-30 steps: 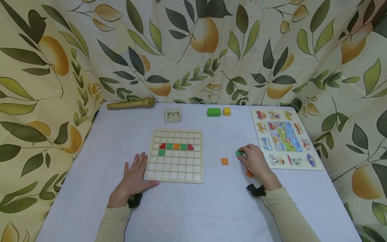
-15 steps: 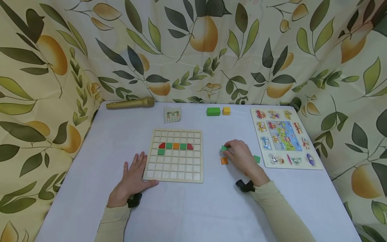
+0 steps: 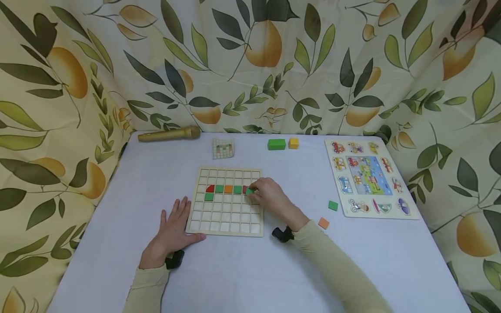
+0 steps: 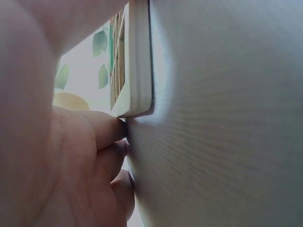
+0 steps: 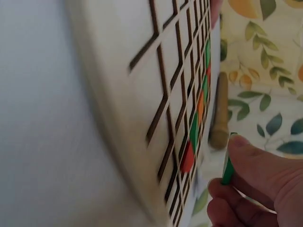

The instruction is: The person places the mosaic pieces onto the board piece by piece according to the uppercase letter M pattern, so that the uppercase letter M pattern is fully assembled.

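My right hand (image 3: 274, 201) pinches a green square tile (image 3: 250, 191) between thumb and fingers, above the right side of a wooden grid board (image 3: 225, 222). In the right wrist view, the pinched green tile (image 5: 228, 166) stands on edge, apart from the board. A row on the board has a red rounded tile (image 3: 210, 188), green tiles (image 3: 219, 189), an orange tile (image 3: 228, 189) and another red tile, partly hidden by the fingers. One green tile (image 3: 209, 197) sits in the row below. My left hand (image 3: 171, 229) rests at the board's lower left corner, fingers spread.
A loose green tile (image 3: 333, 205) and an orange tile (image 3: 323, 223) lie on the right, near a picture puzzle board (image 3: 375, 211). Along the back are a gold microphone (image 3: 169, 134), a small grid card (image 3: 223, 148), a green block (image 3: 276, 144) and a yellow block (image 3: 293, 143).
My right hand has carried the green tile leftward from beside the puzzle board to above the grid board. The loose orange and green tiles on the right are uncovered. My left hand has stayed put.
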Tool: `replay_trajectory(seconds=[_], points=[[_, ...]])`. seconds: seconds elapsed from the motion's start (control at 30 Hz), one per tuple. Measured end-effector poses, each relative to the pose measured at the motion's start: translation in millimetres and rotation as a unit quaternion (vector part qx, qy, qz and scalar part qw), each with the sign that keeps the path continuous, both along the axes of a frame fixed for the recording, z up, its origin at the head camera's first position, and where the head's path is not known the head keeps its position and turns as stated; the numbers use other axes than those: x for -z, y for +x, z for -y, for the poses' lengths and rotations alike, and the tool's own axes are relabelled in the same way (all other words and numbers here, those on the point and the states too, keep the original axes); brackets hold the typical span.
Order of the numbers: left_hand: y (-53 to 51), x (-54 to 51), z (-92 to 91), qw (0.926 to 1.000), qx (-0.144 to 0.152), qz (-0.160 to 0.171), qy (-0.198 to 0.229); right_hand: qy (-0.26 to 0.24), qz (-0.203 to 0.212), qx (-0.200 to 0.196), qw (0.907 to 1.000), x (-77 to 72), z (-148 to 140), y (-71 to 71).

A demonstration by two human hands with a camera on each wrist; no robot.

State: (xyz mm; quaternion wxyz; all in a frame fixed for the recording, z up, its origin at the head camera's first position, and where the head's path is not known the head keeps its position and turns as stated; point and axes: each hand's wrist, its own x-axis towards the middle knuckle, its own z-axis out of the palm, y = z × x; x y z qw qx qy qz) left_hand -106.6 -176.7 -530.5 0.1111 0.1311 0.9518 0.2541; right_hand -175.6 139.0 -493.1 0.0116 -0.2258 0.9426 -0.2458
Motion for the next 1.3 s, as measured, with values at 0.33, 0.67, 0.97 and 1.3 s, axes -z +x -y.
replay_trajectory(seconds=[0.33,0.67,0.97,1.3], points=[[-0.9,-0.3,1.1,1.0000,0.005,0.002,-0.003,0.036,-0.009,-0.049,0.9981,8.7,49.9,-3.8],[-1.5,-0.4,0.0,0.9998,0.008,0.004,-0.016,0.068,-0.014,-0.023,0.9974,9.6,71.9,-7.7],[-2.2,1.0,0.1,0.9998,0.008,0.006,-0.015,0.065,-0.026,-0.013,0.9975,12.6,71.4,-6.5],[-0.2,-0.8,1.0,1.0000,0.005,0.004,-0.004,0.012,-0.007,-0.015,0.9998,10.5,40.8,0.7]])
